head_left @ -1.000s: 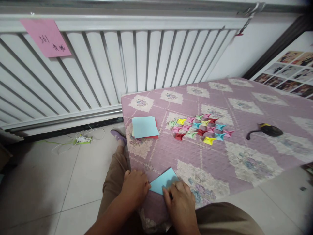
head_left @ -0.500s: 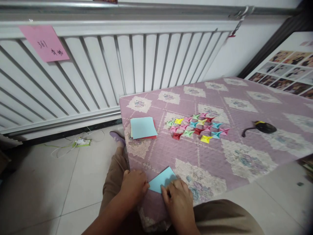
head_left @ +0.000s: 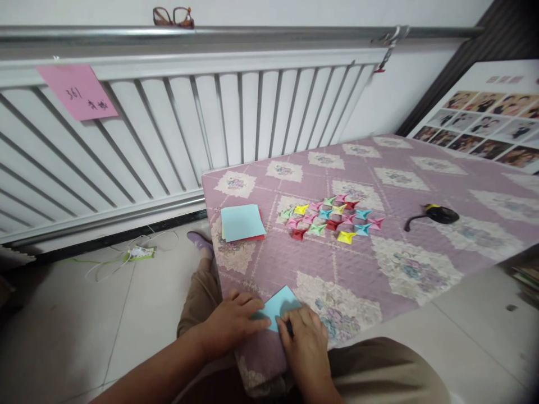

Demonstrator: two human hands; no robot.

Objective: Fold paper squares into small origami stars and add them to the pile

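Note:
A light blue sheet of folded paper point(head_left: 281, 304) lies near the front corner of the cloth-covered table point(head_left: 290, 261). My left hand point(head_left: 239, 318) rests over the sheet's left corner, fingers stretched out and thumb on the paper. At the right side, my right hand point(head_left: 306, 339) has its fingers curled, with thumb and forefinger on the lower edge of the sheet; part of the paper is hidden beneath it. Farther back on the left is a stack of coloured square paper point(head_left: 243, 223), light blue on top. Several small folded paper pieces point(head_left: 332, 225) in mixed colours stand in rows to its right.
A black object with a thin curved handle point(head_left: 440, 214) lies on the table's right side. Behind the table runs a white radiator point(head_left: 236, 112) with a pink note point(head_left: 78, 92) on it. Glasses point(head_left: 173, 18) sit on the pipe above. A power strip point(head_left: 141, 253) with cables is on the floor.
My left hand has shifted from gripping the sheet's left corner to lying flatter over it, thumb farther in. My right hand stays at the lower edge. The camera view has tilted up slightly.

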